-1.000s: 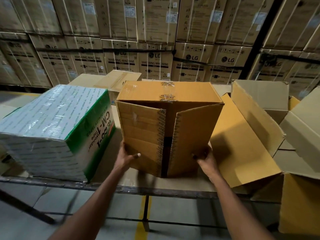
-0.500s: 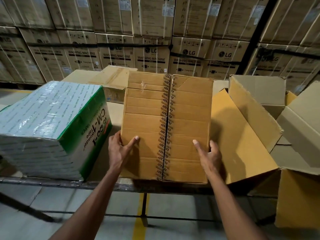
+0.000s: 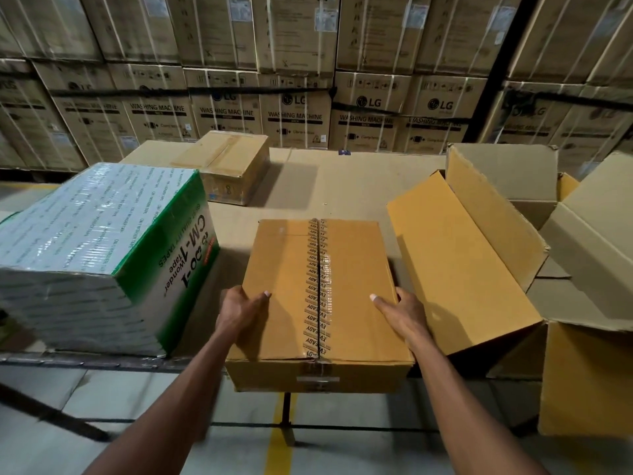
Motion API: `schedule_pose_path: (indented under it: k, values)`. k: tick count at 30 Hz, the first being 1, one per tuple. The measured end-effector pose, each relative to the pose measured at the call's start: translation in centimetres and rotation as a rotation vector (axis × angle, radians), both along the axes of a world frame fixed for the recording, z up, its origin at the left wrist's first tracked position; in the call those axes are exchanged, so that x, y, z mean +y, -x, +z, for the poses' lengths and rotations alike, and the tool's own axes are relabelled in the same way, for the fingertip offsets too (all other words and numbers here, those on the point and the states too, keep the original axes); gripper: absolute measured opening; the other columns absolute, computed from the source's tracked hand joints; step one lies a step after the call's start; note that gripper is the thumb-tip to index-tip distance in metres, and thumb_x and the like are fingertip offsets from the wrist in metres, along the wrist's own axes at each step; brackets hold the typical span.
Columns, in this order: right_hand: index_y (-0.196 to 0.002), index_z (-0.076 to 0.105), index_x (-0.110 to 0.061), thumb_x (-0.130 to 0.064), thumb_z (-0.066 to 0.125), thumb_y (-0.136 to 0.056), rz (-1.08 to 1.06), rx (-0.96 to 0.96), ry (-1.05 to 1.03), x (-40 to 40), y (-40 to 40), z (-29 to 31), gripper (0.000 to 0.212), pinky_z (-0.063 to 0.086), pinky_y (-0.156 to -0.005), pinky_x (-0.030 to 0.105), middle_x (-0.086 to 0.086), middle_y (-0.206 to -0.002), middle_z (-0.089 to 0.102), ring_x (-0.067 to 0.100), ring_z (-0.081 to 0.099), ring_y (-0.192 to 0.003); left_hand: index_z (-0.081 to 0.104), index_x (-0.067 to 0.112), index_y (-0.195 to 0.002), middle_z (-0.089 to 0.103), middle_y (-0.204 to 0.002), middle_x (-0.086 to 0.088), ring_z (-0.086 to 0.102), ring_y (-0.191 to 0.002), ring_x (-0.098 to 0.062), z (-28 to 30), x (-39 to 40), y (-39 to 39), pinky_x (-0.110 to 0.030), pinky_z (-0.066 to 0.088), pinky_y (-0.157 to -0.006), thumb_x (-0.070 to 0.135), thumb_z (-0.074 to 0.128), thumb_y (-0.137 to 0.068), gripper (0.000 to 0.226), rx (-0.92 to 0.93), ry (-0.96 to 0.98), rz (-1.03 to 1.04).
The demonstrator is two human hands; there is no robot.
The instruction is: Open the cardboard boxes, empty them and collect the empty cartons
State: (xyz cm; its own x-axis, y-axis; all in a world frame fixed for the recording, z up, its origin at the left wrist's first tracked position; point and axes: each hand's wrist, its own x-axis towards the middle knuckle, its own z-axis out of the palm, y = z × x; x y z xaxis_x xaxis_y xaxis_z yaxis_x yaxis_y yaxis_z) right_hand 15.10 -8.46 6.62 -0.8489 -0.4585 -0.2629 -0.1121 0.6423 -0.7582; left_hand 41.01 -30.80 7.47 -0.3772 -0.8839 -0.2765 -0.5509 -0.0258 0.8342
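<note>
A brown cardboard box (image 3: 318, 299) is seen lying flat on the near edge of the table (image 3: 342, 186), its front end overhanging the rim slightly. Its top flaps are closed, and a strip of printed tape (image 3: 318, 286) runs along the centre seam. The box is gripped at both sides: the left hand (image 3: 239, 311) is curled round the left edge with the thumb laid on top, and the right hand (image 3: 402, 311) is curled round the right edge in the same way, so the fingers of both hands are clasped on the carton. To the left, just beside it, a green-and-white wrapped package (image 3: 102, 255) is set. To the right, opened empty cartons (image 3: 472, 255) are gathered with their flaps up. A smaller sealed box (image 3: 229, 166) is placed farther back, and stacked washing-machine cartons (image 3: 294, 97) fill the background.
</note>
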Motion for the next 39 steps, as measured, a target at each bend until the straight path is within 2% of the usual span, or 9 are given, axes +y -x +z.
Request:
schedule_pose_path:
  k: [4,8,15,23,27,31,33,35,39]
  values:
    - [-0.146,0.051,-0.023,-0.060,0.069,-0.088,0.014,0.044,-0.024,0.5,-0.8,-0.1,0.071,0.051,-0.102,0.050,0.004,-0.140,0.061,0.029,0.059,-0.123,0.047,0.019,-0.134,0.052,-0.131,-0.013,0.062,-0.101,-0.024,-0.9,0.2,-0.7,-0.044,0.056,-0.082,0.056,0.071,-0.086,0.065,-0.069,0.048,-0.039]
    - [-0.153,0.042,-0.028,-0.047,0.069,-0.093,0.056,0.373,-0.161,0.1,-3.0,1.0,0.068,0.034,-0.114,0.053,0.000,-0.156,0.043,0.030,0.037,-0.141,0.033,0.029,-0.154,0.033,-0.154,-0.009,0.039,-0.137,-0.033,-0.4,1.6,0.0,-0.062,0.028,-0.113,0.052,0.074,-0.086,0.083,-0.197,0.365,-0.140]
    - [-0.146,0.049,-0.045,-0.046,0.065,-0.094,0.530,0.528,-0.196,-2.6,-10.4,2.6,0.054,0.031,-0.117,0.053,-0.007,-0.163,0.025,0.023,0.026,-0.147,0.060,0.030,-0.135,0.043,-0.150,-0.002,0.041,-0.135,-0.024,0.3,7.2,2.1,-0.059,0.027,-0.113,0.045,0.068,-0.092,0.046,-0.170,0.544,-0.420]
    - [-0.133,0.054,-0.041,-0.056,0.065,-0.089,0.584,0.591,-0.309,-3.3,-10.8,3.1,0.047,0.046,-0.104,0.053,-0.005,-0.162,0.023,0.031,0.037,-0.140,0.060,0.032,-0.136,0.045,-0.150,0.001,0.036,-0.139,-0.022,0.8,8.9,2.2,-0.058,0.028,-0.112,0.037,0.061,-0.098,0.038,-0.167,0.496,-0.452]
    - [-0.124,0.060,-0.037,-0.045,0.066,-0.092,0.538,0.534,-0.145,-2.4,-10.2,6.7,0.033,0.049,-0.100,0.042,-0.010,-0.146,0.047,0.019,0.054,-0.122,0.052,0.031,-0.146,0.047,-0.152,0.001,0.038,-0.139,-0.022,1.7,9.6,3.4,-0.058,0.032,-0.111,0.038,0.058,-0.098,0.049,-0.093,0.524,-0.481]
    - [-0.120,0.065,-0.036,-0.035,0.064,-0.094,0.377,0.493,0.036,0.3,-8.2,11.1,0.026,0.047,-0.074,0.026,-0.017,-0.129,0.057,0.008,0.060,-0.097,0.046,0.029,-0.150,0.054,-0.147,0.005,0.050,-0.131,-0.012,4.1,12.0,6.3,-0.042,0.046,-0.108,0.030,0.058,-0.100,0.052,0.244,0.487,-0.628]
    - [-0.124,0.065,-0.037,-0.035,0.063,-0.096,0.284,0.503,0.076,2.3,-6.7,12.8,0.027,0.052,-0.076,0.028,-0.015,-0.130,0.062,0.009,0.063,-0.101,0.039,0.032,-0.154,0.051,-0.148,0.010,0.049,-0.131,-0.005,5.7,14.0,7.8,-0.027,0.045,-0.106,0.028,0.054,-0.105,0.052,0.342,0.378,-0.721]
    - [-0.128,0.066,-0.038,-0.034,0.061,-0.099,0.197,0.494,0.104,4.5,-5.2,14.0,0.029,0.058,-0.084,0.036,-0.012,-0.131,0.066,0.011,0.065,-0.106,0.028,0.040,-0.158,0.047,-0.153,0.006,0.048,-0.134,-0.008,6.5,16.0,9.4,-0.029,0.044,-0.106,0.034,0.049,-0.106,0.056,0.369,0.271,-0.819]
    - [-0.128,0.068,-0.034,-0.026,0.060,-0.102,0.009,0.492,0.049,9.3,-2.3,15.1,0.029,0.047,-0.076,0.029,-0.006,-0.125,0.071,0.014,0.065,-0.104,0.023,0.041,-0.160,0.040,-0.158,0.001,0.042,-0.138,-0.009,6.2,19.3,11.9,-0.031,0.041,-0.109,0.039,0.049,-0.106,0.059,0.363,0.235,-0.956]
